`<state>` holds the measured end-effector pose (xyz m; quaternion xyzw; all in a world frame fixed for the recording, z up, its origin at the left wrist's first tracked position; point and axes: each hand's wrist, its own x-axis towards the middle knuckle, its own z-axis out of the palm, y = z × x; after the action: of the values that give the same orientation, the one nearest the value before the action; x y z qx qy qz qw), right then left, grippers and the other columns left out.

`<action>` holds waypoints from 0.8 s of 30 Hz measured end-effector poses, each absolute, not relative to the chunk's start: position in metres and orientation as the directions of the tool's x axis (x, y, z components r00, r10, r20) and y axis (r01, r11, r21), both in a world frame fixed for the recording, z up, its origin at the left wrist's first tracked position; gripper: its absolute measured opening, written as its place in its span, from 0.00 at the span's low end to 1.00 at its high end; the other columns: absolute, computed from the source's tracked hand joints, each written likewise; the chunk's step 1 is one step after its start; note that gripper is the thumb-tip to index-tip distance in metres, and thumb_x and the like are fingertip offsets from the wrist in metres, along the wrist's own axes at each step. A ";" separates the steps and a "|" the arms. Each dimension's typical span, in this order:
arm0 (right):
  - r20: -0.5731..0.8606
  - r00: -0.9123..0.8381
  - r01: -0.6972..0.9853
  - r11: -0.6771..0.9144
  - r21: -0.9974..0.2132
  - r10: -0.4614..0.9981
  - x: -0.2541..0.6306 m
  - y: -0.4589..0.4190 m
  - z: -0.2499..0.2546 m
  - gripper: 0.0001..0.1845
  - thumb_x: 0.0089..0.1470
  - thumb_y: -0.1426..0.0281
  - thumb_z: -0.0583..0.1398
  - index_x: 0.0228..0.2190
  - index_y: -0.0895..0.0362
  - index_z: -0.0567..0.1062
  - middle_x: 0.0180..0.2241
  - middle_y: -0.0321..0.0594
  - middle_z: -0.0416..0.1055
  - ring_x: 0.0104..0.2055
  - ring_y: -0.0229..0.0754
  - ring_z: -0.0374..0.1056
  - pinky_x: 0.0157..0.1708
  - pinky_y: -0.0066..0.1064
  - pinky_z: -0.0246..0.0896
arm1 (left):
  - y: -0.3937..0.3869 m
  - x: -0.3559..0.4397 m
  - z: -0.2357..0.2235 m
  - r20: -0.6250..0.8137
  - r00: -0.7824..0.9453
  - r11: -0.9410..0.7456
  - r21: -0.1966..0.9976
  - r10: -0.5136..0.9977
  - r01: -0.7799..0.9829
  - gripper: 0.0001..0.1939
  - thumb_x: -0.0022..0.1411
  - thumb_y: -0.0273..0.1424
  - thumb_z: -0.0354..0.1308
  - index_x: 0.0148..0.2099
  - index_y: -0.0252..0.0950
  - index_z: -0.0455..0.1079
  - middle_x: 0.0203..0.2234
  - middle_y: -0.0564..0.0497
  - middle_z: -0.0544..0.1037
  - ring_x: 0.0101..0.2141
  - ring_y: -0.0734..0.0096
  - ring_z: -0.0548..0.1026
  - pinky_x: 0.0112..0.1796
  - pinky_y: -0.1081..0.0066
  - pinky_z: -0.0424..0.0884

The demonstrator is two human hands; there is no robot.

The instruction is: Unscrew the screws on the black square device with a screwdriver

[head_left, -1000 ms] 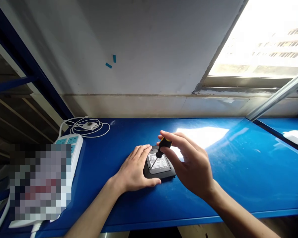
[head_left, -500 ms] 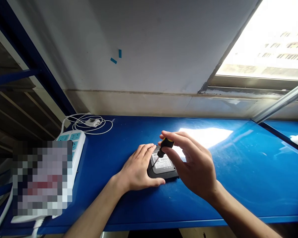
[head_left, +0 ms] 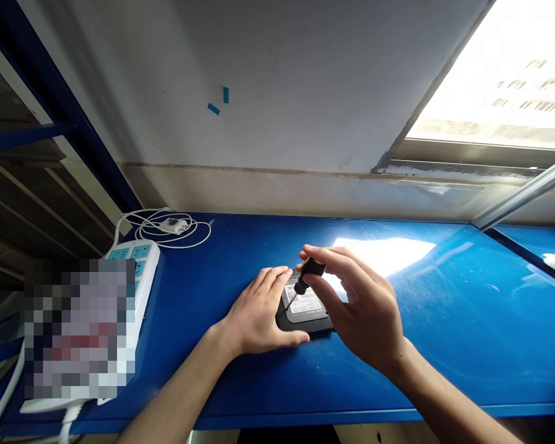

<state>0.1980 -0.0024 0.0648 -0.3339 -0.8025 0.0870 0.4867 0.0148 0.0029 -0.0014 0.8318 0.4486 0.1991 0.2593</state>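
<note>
A black box-shaped device [head_left: 300, 324] with a white printed label [head_left: 306, 306] lies flat on the blue table. My left hand [head_left: 258, 313] grips it along the left side, the thumb at the near edge and the fingers by the far-left corner. In my right hand [head_left: 363, 305] is a black and yellow screwdriver [head_left: 312, 267], its handle pinched between thumb and fingers. The screwdriver leans, its thin shaft running down to the device's left part, beside the label. My right hand hides the device's right side. Whether a screw sits under the tip, I cannot tell.
At the left stands a white power strip [head_left: 148, 271] with teal sockets, partly covered by a blurred patch. Behind it lies a coiled white cable [head_left: 197, 237] with an adapter [head_left: 172, 226]. The wall [head_left: 296, 80] bounds the blue table [head_left: 444, 345] at the back.
The view has shifted very slightly. Both hands, the screwdriver and the device keep practically the same positions relative to each other.
</note>
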 end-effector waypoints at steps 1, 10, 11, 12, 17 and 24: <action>0.725 -0.311 0.448 0.768 -0.458 0.614 0.198 -0.003 0.065 0.22 0.62 0.78 0.62 0.55 0.51 0.73 0.45 0.40 0.77 0.44 0.39 0.76 0.42 0.33 0.77 | 0.003 0.015 -0.002 0.104 0.518 -0.467 0.606 0.849 0.644 0.51 0.52 0.52 0.70 0.69 0.37 0.54 0.68 0.39 0.60 0.66 0.44 0.58 0.64 0.47 0.62; 0.746 -0.377 0.442 0.814 -0.376 0.549 0.192 -0.001 0.071 0.19 0.61 0.78 0.62 0.53 0.54 0.75 0.42 0.42 0.76 0.40 0.39 0.76 0.37 0.31 0.76 | 0.003 0.015 -0.004 0.096 0.524 -0.469 0.600 0.846 0.648 0.53 0.53 0.52 0.69 0.72 0.39 0.50 0.69 0.42 0.58 0.67 0.45 0.57 0.65 0.48 0.60; 0.755 -0.360 0.478 0.803 -0.356 0.548 0.191 0.001 0.070 0.16 0.61 0.76 0.63 0.50 0.54 0.76 0.38 0.41 0.75 0.37 0.38 0.74 0.34 0.30 0.75 | 0.003 0.015 -0.003 0.077 0.524 -0.460 0.598 0.848 0.656 0.52 0.53 0.52 0.69 0.72 0.38 0.52 0.70 0.41 0.57 0.67 0.44 0.56 0.65 0.47 0.61; 0.763 -0.341 0.512 0.789 -0.339 0.549 0.191 0.003 0.070 0.14 0.60 0.73 0.65 0.48 0.54 0.77 0.35 0.40 0.72 0.34 0.38 0.73 0.31 0.30 0.73 | 0.003 0.014 -0.003 0.061 0.523 -0.451 0.597 0.850 0.664 0.51 0.53 0.52 0.69 0.71 0.38 0.54 0.70 0.41 0.57 0.67 0.43 0.56 0.65 0.47 0.61; 0.746 -0.373 0.465 0.807 -0.364 0.552 0.192 0.001 0.069 0.15 0.64 0.77 0.58 0.51 0.58 0.75 0.42 0.46 0.74 0.40 0.40 0.74 0.36 0.32 0.74 | 0.003 0.015 -0.003 0.081 0.522 -0.460 0.599 0.849 0.655 0.49 0.53 0.51 0.69 0.69 0.36 0.56 0.69 0.39 0.59 0.66 0.44 0.58 0.64 0.47 0.61; 0.748 -0.366 0.475 0.803 -0.361 0.553 0.188 0.002 0.071 0.18 0.63 0.75 0.62 0.54 0.54 0.73 0.40 0.41 0.77 0.38 0.37 0.76 0.37 0.28 0.74 | 0.003 0.015 -0.003 0.077 0.528 -0.465 0.592 0.846 0.658 0.51 0.53 0.52 0.69 0.71 0.36 0.53 0.69 0.40 0.58 0.67 0.43 0.57 0.65 0.47 0.60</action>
<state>0.1884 0.0024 0.0706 -0.3111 -0.8255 0.0417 0.4690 0.0150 0.0030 -0.0026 0.8358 0.4500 0.1835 0.2555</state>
